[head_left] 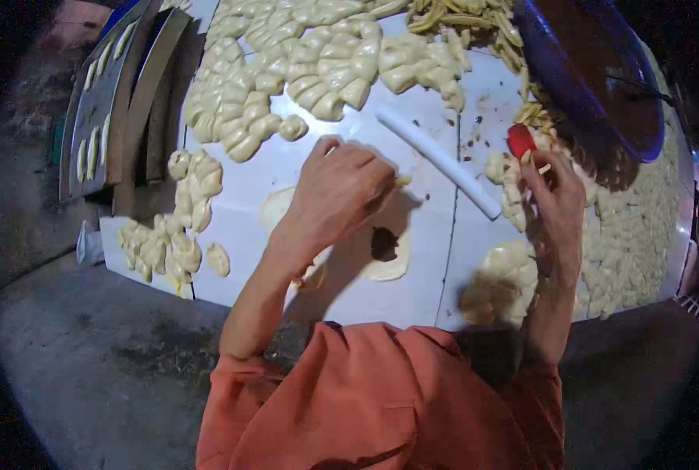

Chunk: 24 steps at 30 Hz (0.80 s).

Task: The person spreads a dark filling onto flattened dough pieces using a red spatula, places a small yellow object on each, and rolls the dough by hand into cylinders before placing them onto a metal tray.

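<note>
My left hand (pixel 340 182) hovers over the white tabletop with its fingers curled in. A bit of pale yellow (pixel 402 181) peeks out by its fingertips, but what it holds is mostly hidden. Below it lies a flattened round of dough (pixel 388 271) with a dark brown dab of filling (pixel 384 244) on it. Another flat dough round (pixel 276 208) is partly covered by my left wrist. On the right, my right hand (pixel 554 192) grips a small red plastic tool (pixel 521 140), its exact kind unclear. Between the hands rests a white rolling pin (pixel 439 160).
Many dough pieces (pixel 326 63) cover the far table. Peeled banana strips (pixel 463 17) are heaped at the back, beside a blue tub (pixel 653 149) of brown filling. More dough (pixel 631 251) lies right. Trays with pale strips (pixel 102 102) stand left.
</note>
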Motion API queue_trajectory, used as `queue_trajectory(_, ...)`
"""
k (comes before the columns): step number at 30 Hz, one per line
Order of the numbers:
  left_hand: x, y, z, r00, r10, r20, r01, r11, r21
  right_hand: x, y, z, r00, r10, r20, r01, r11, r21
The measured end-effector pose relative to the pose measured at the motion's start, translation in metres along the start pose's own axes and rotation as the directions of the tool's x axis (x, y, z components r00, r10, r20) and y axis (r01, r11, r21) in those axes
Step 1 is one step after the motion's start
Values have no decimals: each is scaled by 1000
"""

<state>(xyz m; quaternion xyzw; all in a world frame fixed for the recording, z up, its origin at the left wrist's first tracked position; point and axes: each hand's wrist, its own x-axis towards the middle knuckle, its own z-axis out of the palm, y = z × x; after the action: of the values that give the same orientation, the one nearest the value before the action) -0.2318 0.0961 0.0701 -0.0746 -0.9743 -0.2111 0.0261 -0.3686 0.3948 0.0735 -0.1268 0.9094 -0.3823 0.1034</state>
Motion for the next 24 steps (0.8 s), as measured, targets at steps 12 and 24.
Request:
queue_trajectory(12, -197, 4, -3, 933, -358, 31, 355, 932, 73, -95, -43, 106, 698, -555, 452, 620, 784, 4)
queue_trajectory(24, -193, 15, 6, 938, -321, -134, 319, 947, -35, -103, -40, 120, 681, -598, 422, 672, 740, -35)
